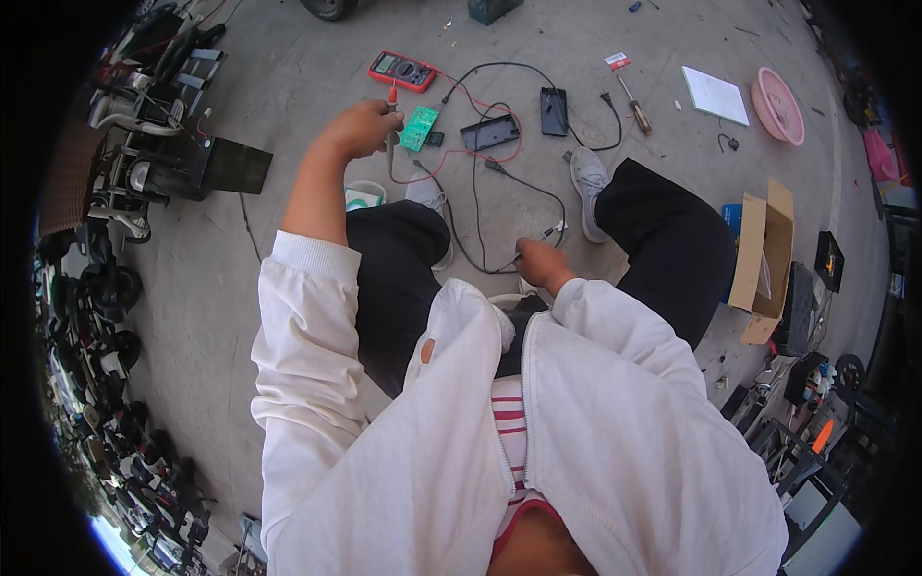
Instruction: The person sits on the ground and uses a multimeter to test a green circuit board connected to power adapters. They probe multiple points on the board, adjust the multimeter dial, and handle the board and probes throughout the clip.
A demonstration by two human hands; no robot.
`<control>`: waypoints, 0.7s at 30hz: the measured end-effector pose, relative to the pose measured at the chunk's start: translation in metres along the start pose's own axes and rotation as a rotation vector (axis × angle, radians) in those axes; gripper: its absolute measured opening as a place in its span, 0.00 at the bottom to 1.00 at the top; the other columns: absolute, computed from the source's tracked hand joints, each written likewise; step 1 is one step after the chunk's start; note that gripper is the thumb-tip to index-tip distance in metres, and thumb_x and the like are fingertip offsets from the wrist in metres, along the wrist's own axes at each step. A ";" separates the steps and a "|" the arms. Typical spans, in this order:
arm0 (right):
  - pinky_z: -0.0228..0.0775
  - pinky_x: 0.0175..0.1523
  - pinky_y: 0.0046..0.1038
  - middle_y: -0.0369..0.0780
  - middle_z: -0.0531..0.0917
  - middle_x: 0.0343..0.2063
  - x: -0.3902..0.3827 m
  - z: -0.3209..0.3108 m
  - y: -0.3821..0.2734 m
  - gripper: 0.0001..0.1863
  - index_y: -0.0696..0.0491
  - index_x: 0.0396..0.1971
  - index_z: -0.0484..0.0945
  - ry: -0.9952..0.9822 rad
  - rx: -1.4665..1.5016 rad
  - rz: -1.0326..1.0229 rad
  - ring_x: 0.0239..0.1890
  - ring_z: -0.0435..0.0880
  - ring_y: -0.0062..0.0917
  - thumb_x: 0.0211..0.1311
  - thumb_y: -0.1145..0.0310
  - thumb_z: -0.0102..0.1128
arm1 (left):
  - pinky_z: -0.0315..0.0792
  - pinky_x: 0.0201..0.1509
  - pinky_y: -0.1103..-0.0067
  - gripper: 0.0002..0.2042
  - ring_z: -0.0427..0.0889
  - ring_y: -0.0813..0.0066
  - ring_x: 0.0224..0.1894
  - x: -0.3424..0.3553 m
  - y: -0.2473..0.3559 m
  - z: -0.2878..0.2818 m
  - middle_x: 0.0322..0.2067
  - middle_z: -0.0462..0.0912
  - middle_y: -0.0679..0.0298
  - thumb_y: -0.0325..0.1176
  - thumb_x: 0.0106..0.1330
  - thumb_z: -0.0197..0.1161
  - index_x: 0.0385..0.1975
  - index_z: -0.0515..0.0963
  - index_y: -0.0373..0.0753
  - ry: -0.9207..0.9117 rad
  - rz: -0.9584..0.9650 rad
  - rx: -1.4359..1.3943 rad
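Observation:
My left hand [363, 130] is closed on a red-tipped test probe [393, 94] near the red multimeter [401, 71]. My right hand [543, 264] grips a cable end [547, 233] low between my legs; its exact kind is hard to make out. Black and red leads [519, 134] loop over the concrete floor. A green circuit board [419, 128] lies just right of my left hand, beside a small black part [434, 139]. An opened black plastic casing [490, 132] and another black case piece [554, 111] lie farther right.
A screwdriver [635, 108], white pad [715, 95] and pink basin [777, 106] lie at upper right. An open cardboard box [764, 259] and assorted tools flank my right leg. Rows of scooters [115, 365] and a dark metal panel [235, 168] stand at left.

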State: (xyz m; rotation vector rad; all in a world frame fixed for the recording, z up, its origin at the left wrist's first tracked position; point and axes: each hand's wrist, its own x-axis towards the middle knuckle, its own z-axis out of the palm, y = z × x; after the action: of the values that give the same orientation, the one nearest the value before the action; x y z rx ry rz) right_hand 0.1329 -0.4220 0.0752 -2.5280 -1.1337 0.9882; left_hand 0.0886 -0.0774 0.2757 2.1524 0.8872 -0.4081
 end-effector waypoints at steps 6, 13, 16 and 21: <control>0.73 0.44 0.44 0.49 0.82 0.35 0.002 -0.001 -0.001 0.10 0.53 0.36 0.75 -0.026 0.011 0.016 0.41 0.81 0.47 0.53 0.67 0.55 | 0.70 0.33 0.78 0.17 0.79 0.76 0.33 -0.002 0.000 0.001 0.34 0.83 0.65 0.45 0.69 0.51 0.43 0.78 0.38 0.008 -0.004 -0.001; 0.73 0.44 0.43 0.49 0.82 0.36 -0.002 -0.006 -0.005 0.11 0.53 0.37 0.76 -0.055 -0.003 0.021 0.41 0.81 0.46 0.54 0.66 0.55 | 0.70 0.33 0.78 0.17 0.79 0.76 0.33 0.000 -0.002 0.001 0.34 0.83 0.66 0.45 0.69 0.51 0.43 0.78 0.39 -0.004 -0.001 -0.008; 0.73 0.44 0.43 0.49 0.82 0.36 -0.002 -0.008 -0.006 0.12 0.53 0.36 0.75 -0.070 -0.013 0.014 0.41 0.81 0.46 0.57 0.61 0.56 | 0.70 0.34 0.78 0.17 0.79 0.76 0.35 -0.002 0.000 0.001 0.35 0.83 0.66 0.45 0.69 0.51 0.42 0.78 0.39 0.000 -0.008 -0.015; 0.72 0.43 0.44 0.50 0.82 0.35 -0.002 -0.022 -0.020 0.19 0.55 0.36 0.75 0.067 0.096 0.146 0.40 0.81 0.46 0.62 0.52 0.53 | 0.70 0.41 0.78 0.17 0.78 0.77 0.39 -0.001 -0.008 -0.014 0.37 0.83 0.65 0.46 0.69 0.49 0.45 0.76 0.40 -0.050 -0.014 -0.169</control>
State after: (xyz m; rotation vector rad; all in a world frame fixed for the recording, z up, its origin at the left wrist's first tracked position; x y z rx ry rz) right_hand 0.1345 -0.4077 0.1011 -2.5749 -0.8725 0.9590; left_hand 0.0826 -0.0630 0.2812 1.9751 0.8770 -0.3783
